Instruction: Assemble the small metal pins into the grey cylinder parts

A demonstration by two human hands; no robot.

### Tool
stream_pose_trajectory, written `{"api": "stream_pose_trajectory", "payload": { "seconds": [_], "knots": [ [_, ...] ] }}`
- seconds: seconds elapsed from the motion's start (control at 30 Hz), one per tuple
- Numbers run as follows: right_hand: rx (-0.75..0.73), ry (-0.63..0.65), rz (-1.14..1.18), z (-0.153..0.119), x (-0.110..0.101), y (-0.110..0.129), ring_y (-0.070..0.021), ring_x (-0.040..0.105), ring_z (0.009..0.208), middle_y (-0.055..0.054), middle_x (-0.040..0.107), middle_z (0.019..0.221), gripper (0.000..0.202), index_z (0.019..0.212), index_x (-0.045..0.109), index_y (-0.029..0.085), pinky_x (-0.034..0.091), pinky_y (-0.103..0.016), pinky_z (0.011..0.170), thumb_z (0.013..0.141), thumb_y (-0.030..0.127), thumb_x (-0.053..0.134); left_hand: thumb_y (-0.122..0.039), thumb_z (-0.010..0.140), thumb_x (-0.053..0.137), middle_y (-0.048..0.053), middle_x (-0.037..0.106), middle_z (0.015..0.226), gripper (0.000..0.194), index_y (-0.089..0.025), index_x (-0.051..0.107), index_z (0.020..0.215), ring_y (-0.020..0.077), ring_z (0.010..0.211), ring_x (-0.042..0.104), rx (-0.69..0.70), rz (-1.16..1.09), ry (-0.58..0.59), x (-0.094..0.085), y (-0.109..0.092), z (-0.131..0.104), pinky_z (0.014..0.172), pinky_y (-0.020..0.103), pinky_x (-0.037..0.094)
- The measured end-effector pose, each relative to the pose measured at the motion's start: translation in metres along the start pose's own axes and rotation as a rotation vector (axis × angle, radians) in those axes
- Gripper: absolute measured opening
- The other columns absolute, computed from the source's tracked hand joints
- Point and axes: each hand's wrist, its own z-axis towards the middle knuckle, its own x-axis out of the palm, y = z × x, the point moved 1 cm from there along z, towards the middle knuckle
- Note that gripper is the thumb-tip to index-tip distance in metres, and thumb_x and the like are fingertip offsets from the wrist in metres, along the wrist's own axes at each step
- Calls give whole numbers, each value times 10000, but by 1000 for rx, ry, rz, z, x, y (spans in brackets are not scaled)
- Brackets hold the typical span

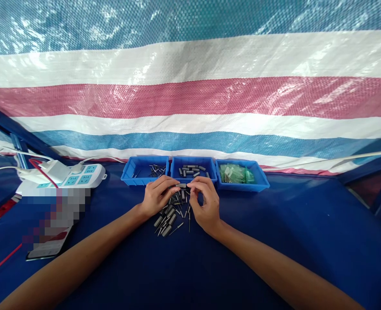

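My left hand (159,196) pinches a small grey block (181,186) between thumb and fingertips, just in front of the middle bin. Facing it, my right hand (206,203) is closed in a pinch close to the block's right end. What its fingertips hold is too small to make out. Below and between the hands lies a loose pile of dark grey blocks (166,230) mixed with thin metal pins that look like blind rivets (176,228). The left hand partly covers this pile.
Three blue bins stand in a row: the left bin (129,175) with thin pins, the middle bin (193,178) with grey pieces, the right bin (259,181) with green packets. At left are a power strip (95,176) with cables and a phone (45,249). Behind hangs a striped sheet (190,99).
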Motion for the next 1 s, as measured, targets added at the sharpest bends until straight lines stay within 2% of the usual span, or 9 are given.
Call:
{"api": "stream_pose_trajectory", "payload": {
  "seconds": [0.47, 1.0],
  "knots": [
    [-1, 3, -24, -2, 0, -3, -118, 496, 647, -67, 521, 968, 305, 983, 624, 206, 450, -277, 561, 802, 34, 448, -198, 863, 593, 51, 671, 852, 120, -159, 630, 971, 131, 769, 626, 10, 2, 4, 0, 1, -1, 669, 233, 505],
    [-20, -6, -19, 1, -1, 0, -139, 547, 737, -68, 533, 968, 213, 977, 618, 200, 501, -302, 648, 845, 82, 499, -186, 855, 603, 51, 670, 858, 122, -156, 632, 971, 129, 779, 629, 15, 0, -6, 0, 1, -1, 671, 226, 505]
  ]
}}
